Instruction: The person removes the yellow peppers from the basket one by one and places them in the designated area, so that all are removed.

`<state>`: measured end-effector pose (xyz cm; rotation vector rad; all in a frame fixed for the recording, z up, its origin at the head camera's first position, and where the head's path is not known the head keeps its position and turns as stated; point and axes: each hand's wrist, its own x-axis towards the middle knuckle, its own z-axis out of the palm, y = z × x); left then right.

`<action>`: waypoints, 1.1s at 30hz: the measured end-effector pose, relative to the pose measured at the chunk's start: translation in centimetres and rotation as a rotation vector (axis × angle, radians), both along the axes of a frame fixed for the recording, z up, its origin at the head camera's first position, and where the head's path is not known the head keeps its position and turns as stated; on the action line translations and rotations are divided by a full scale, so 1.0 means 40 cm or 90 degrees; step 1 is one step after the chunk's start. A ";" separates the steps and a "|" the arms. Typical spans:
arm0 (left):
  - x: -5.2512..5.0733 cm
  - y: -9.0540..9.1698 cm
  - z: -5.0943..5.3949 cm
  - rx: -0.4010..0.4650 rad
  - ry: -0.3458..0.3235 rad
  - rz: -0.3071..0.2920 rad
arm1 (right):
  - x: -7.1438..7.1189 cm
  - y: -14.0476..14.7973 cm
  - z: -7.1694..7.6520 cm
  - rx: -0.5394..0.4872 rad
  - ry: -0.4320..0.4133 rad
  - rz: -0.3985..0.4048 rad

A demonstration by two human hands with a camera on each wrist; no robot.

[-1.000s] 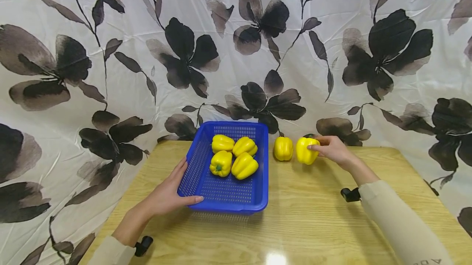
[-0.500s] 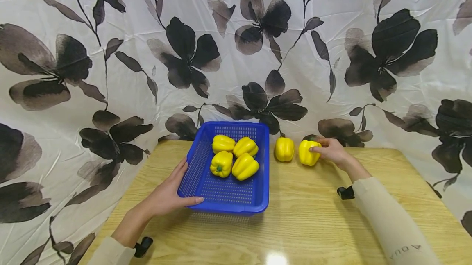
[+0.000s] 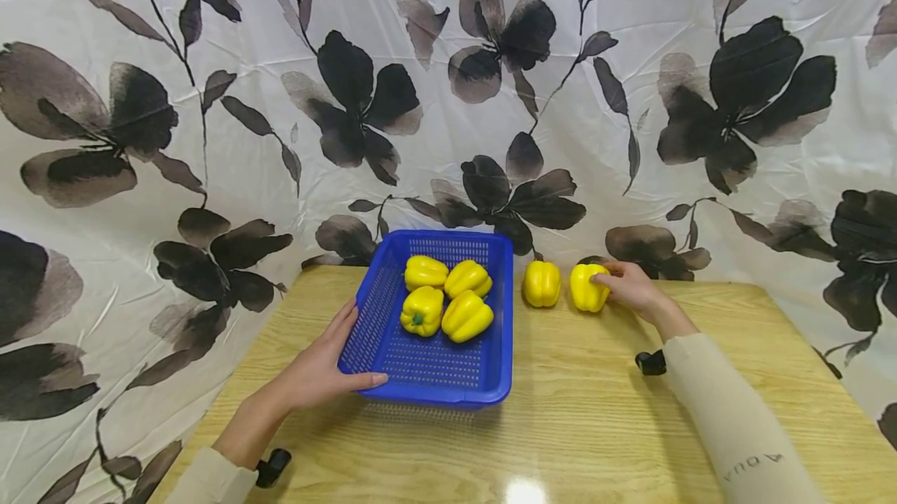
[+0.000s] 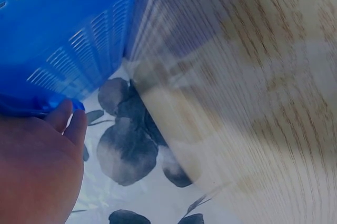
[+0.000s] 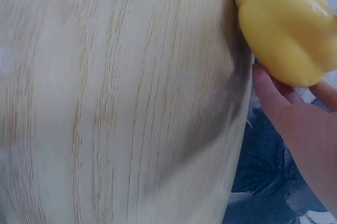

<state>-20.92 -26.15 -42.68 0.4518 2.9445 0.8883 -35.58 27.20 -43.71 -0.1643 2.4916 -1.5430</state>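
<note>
A blue perforated plastic basket stands left of centre on the table, with several yellow bell peppers inside. My left hand grips its near left corner, thumb over the front rim and fingers along the left side. In the left wrist view, fingertips of the left hand curl at the basket's rim. To the right of the basket, my right hand holds a yellow bell pepper by its right side, close to the tabletop. Another yellow bell pepper sits between that one and the basket, apart from both.
The light wooden table ends at a floral cloth hanging behind it. In the right wrist view the held pepper is near the table's edge. Black wrist devices are worn on both arms.
The pepper in my right hand has come down slightly toward the tabletop. My right forearm has shifted a little to the left. The left hand and basket stay put.
</note>
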 end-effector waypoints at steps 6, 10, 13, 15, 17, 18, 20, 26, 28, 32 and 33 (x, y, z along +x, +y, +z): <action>-0.002 0.001 0.002 0.002 -0.005 0.005 | -0.009 -0.003 -0.006 -0.016 -0.020 -0.019; -0.003 0.002 0.004 0.003 -0.005 0.003 | -0.007 0.001 -0.020 -0.018 -0.025 -0.031; -0.002 0.001 0.003 0.005 -0.003 -0.001 | -0.006 -0.003 -0.028 -0.016 -0.027 -0.038; -0.002 0.000 0.001 0.006 -0.003 -0.001 | -0.008 -0.005 -0.031 -0.015 -0.029 -0.039; -0.001 0.000 -0.001 0.006 -0.003 0.001 | -0.011 -0.007 -0.034 -0.009 -0.030 -0.034; 0.000 0.000 -0.002 0.005 -0.004 0.003 | -0.012 -0.007 -0.035 -0.006 -0.032 -0.031; 0.001 0.000 -0.001 0.003 -0.004 0.005 | -0.014 -0.007 -0.034 0.001 -0.039 -0.026; 0.001 -0.001 0.000 0.006 -0.003 0.002 | -0.018 -0.006 -0.032 0.021 -0.045 -0.015; 0.001 -0.002 0.000 0.007 -0.001 0.001 | -0.020 -0.008 -0.031 0.016 -0.046 -0.015; 0.001 -0.002 0.000 0.009 -0.002 0.000 | -0.018 -0.011 -0.029 0.020 -0.048 -0.019; 0.001 -0.002 0.000 0.010 -0.004 -0.001 | -0.018 -0.010 -0.030 0.027 -0.046 -0.022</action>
